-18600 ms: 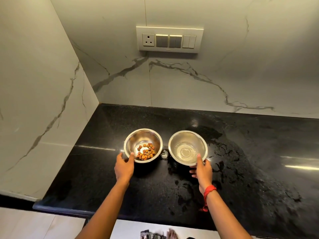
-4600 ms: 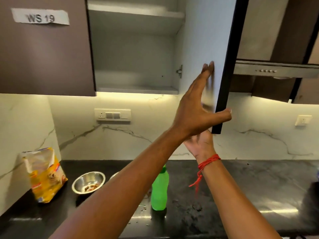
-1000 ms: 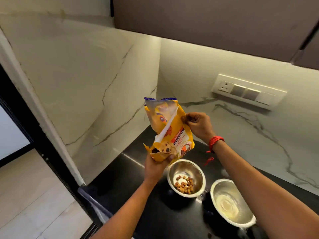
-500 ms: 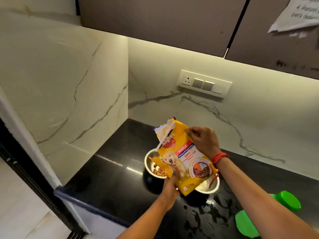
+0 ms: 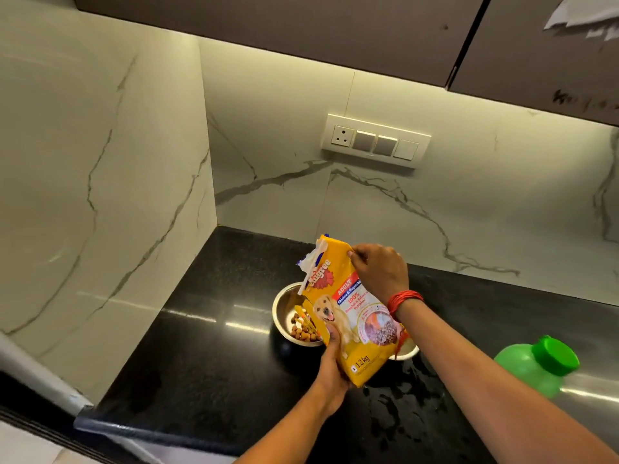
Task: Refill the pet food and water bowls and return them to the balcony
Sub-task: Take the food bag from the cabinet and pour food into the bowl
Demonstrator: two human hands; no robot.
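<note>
A yellow pet food bag [image 5: 348, 309] hangs tilted over the steel food bowl [image 5: 284, 304], its torn top corner pointing left and down at the bowl. Brown kibble [image 5: 303, 331] lies in the bowl. My left hand [image 5: 331, 360] grips the bag's lower edge from below. My right hand [image 5: 380, 271], with a red thread on the wrist, pinches the bag's upper edge. The second steel bowl [image 5: 407, 352] is mostly hidden behind the bag and my right arm; only a bit of rim shows.
A green water bottle [image 5: 536, 366] stands at the right on the black countertop [image 5: 214, 346], which is wet in front of the bowls. Marble walls close the corner at left and behind. A switch panel [image 5: 375, 140] is on the back wall, cabinets overhead.
Over the last second the bag has been tipped from upright to slanting over the food bowl, mouth down-left. Both hands kept their hold. Earlier the bowls sat alone; bag and bottle arrived since.
</note>
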